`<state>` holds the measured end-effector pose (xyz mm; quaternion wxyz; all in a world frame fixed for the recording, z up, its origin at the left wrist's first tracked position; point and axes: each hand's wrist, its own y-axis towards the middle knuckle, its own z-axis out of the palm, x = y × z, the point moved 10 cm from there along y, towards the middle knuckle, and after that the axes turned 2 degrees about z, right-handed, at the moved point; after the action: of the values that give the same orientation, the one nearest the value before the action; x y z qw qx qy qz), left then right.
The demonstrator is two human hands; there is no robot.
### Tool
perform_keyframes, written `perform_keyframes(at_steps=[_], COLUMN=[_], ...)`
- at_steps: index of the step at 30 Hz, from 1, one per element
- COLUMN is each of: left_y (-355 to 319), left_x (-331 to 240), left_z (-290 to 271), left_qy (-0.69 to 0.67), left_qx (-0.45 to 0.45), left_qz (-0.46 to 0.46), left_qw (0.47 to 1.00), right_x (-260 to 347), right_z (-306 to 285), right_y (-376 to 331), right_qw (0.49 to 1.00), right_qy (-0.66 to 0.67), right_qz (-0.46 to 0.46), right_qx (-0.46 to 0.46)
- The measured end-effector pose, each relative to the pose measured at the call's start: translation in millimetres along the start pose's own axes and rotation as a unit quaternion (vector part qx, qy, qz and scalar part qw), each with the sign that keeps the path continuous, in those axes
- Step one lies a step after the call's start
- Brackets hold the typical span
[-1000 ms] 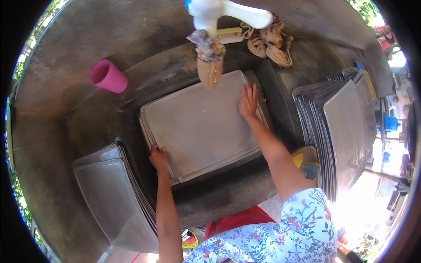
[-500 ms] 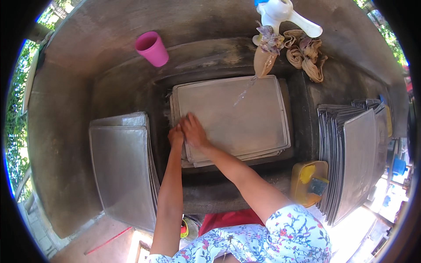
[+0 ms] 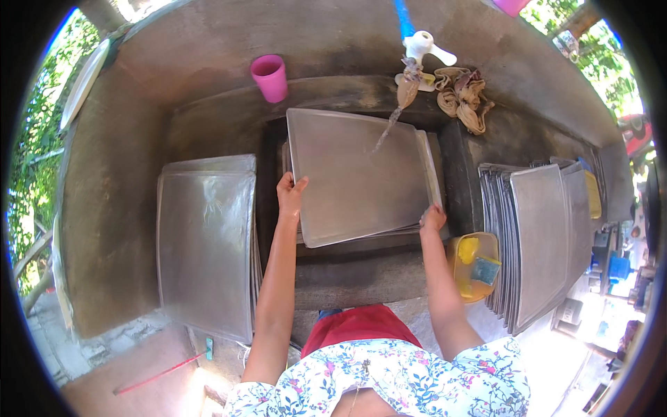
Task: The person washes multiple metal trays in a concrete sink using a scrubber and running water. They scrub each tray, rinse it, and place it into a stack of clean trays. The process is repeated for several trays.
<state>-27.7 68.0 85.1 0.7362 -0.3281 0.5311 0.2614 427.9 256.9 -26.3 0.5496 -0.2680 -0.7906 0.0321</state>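
Observation:
A flat grey metal tray (image 3: pixel 361 181) is tilted over the basin, raised from the trays (image 3: pixel 429 167) beneath it. My left hand (image 3: pixel 290 196) grips its left edge, thumb on top. At the lower right edge my right hand (image 3: pixel 433 218) is closed around the rim. From the white tap (image 3: pixel 421 47), through a cloth (image 3: pixel 408 87) tied on its spout, a thin stream of water (image 3: pixel 389 128) falls onto the tray's upper part. What my fingers do under the tray is hidden.
Metal trays (image 3: pixel 205 243) lean at the left, and a tall stack of trays (image 3: pixel 538 236) stands at the right. A yellow tub (image 3: pixel 486 290) with sponges sits beside it. A pink cup (image 3: pixel 269 80) and crumpled cloths (image 3: pixel 464 101) rest on the back ledge.
My hands, together at the tray's left edge before, are now apart, one on each side. The top tray has been lifted and tilted. The view has shifted.

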Motion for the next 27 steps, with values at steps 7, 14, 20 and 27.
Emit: perform_keyframes(at_steps=[7, 14, 20, 27], left_y=[-144, -280, -336, -313], left_x=[-132, -118, -64, -141], left_z=[-133, -288, -362, -289], left_qy=[0.116, -0.08, -0.034, 0.617], left_qx=[-0.203, -0.337, -0.442, -0.548], left_qz=[0.086, 0.182, 0.176, 0.08], left_qw=[0.968, 0.92, 0.879, 0.559], right_x=[-25, 76, 74, 116], right_z=[51, 193, 307, 284], right_y=[-178, -302, -371, -313], right_qw=[0.897, 0.745, 0.787, 0.865], right_qy=[0.213, 0.328, 0.072, -0.007], right_qz=[0.325, 0.207, 0.103, -0.305], right_qx=[0.21, 0.543, 0.605, 0.398])
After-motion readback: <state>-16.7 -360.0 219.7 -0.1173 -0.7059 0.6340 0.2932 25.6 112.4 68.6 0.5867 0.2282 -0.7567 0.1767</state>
